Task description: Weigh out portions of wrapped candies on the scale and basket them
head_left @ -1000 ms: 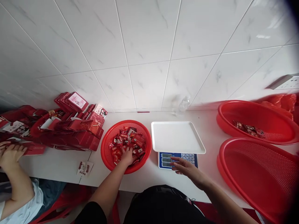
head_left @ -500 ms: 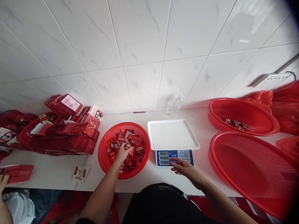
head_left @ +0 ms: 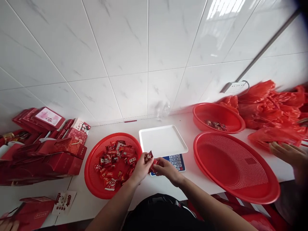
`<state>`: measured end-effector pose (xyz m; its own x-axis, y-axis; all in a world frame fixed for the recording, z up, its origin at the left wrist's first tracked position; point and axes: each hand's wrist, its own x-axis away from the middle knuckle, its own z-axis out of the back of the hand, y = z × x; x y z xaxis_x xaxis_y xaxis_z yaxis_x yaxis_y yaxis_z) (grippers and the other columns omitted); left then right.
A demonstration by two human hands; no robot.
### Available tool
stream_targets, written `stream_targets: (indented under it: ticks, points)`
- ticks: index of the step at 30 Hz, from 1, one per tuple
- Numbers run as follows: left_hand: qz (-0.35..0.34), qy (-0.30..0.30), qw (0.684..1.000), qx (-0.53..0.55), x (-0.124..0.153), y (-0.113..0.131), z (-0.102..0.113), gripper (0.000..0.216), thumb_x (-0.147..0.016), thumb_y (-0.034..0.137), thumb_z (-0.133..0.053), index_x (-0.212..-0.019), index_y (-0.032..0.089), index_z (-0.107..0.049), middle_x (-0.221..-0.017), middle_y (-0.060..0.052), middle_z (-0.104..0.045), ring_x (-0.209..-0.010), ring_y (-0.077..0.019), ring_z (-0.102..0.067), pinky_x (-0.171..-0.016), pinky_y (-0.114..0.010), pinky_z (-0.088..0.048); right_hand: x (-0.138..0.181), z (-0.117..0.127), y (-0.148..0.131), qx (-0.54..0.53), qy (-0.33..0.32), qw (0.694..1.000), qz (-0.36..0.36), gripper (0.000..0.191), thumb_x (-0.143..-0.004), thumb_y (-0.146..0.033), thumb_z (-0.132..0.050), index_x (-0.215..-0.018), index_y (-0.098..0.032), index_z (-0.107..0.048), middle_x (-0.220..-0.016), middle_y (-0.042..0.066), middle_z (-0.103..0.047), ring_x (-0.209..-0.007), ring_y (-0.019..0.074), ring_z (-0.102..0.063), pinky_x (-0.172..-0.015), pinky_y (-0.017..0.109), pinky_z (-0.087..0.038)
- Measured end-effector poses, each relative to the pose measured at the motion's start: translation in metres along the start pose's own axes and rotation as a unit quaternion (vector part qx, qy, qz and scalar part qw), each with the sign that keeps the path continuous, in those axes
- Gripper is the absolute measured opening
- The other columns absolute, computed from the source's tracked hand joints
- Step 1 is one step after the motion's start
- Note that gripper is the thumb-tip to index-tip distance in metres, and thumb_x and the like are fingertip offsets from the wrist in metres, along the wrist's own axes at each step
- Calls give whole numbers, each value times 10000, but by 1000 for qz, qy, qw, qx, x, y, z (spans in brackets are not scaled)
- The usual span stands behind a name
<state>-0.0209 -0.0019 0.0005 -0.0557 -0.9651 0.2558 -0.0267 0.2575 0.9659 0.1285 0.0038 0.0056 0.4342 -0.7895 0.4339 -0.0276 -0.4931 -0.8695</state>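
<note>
My left hand (head_left: 140,168) and my right hand (head_left: 166,169) meet just in front of the scale (head_left: 166,150), both pinching red wrapped candies (head_left: 150,159) between them. The round red basket (head_left: 96,187) full of red wrapped candies lies to the left of my hands. The scale's white tray (head_left: 162,141) is bare, and its blue keypad (head_left: 177,160) shows right beside my right hand.
A large red mesh basket (head_left: 235,166) sits to the right, with a smaller one (head_left: 218,117) holding a few candies behind it. Red plastic bags (head_left: 267,106) pile at the far right, where another person's hand (head_left: 286,154) rests. Red gift boxes (head_left: 43,147) stack on the left.
My left hand lifted candies out of the basket and moved right. My right hand left the scale keypad and joined it. The view swung right, showing the bags and another person's hand.
</note>
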Motion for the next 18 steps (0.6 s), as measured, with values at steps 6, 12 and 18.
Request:
stream_targets:
  ticks: [6,12,18]
  points:
    - [92,30,993,69,-8,-13,-9,504,-715,573,-551,-1067,213,-541,-836,-15,-602,-733,-145,-556,-655,-252,-431,2,13,8,-51,44,997,-50,264,-665,-311,-668,-850,-166,-548,-691,-13,-628,-648,115,-587,-627,257,-457]
    - [179,67,967,167,-7,-12,-3,461,-652,592,-603,-873,193,-534,-679,28,-522,-582,-96,-517,-532,-223,-406,-7,28,8,-160,96,981,-46,200,-696,-268,-643,-849,-180,-551,-716,6,-639,-675,119,-620,-639,231,-478]
    - [174,-14,973,148,1,-8,4,429,-687,580,-576,-847,184,-535,-664,46,-496,-530,-60,-470,-496,-202,-374,-15,41,-5,-181,140,973,-14,695,-652,-357,-722,-1252,-291,-376,-1106,46,-591,-935,163,-614,-831,301,-477]
